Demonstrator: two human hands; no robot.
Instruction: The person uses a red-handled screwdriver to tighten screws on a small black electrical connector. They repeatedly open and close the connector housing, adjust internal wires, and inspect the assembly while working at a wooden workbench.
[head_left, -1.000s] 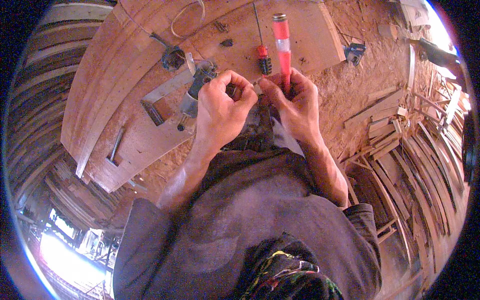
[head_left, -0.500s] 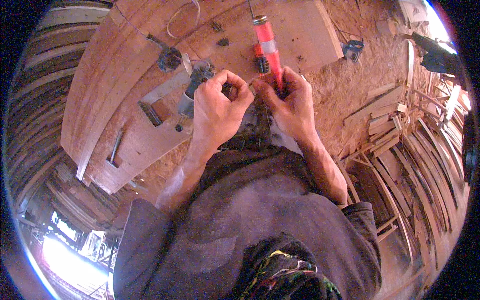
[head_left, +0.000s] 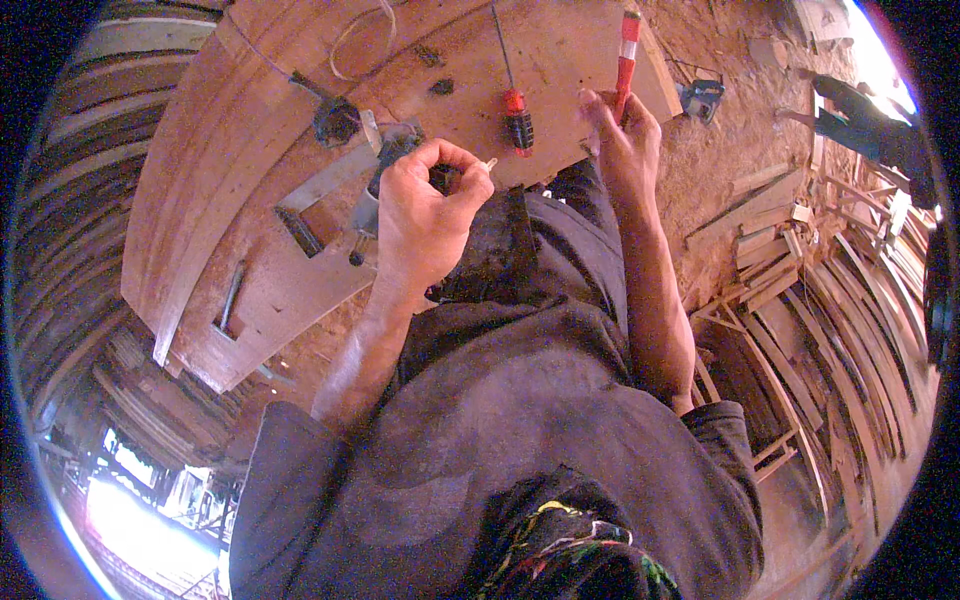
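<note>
My left hand (head_left: 430, 205) is closed in a pinch, with a small pale piece (head_left: 488, 167) sticking out past the thumb and fingertip; its kind is too small to tell. Farther out and to the right, my right hand (head_left: 630, 145) is closed around a slim red tube with a white band (head_left: 628, 50), which points up and away. Between the hands, a screwdriver (head_left: 518, 125) with a red and black handle lies on the wooden panel (head_left: 560, 60). A grey power tool (head_left: 368, 205) sits just behind and left of my left hand, partly hidden by it.
A hammer (head_left: 231, 300) and a dark-edged metal tool (head_left: 300, 232) lie on the panel's left part. A corded dark tool (head_left: 338, 122) is farther back. A blue tool (head_left: 702, 98) rests beyond the right edge. Timber strips (head_left: 790, 330) are heaped at right, near a person in dark clothing (head_left: 860, 130).
My hands were close together and have parted. The right hand has moved right and away with the red tube, uncovering the screwdriver. The pale piece now shows in my left hand's pinch.
</note>
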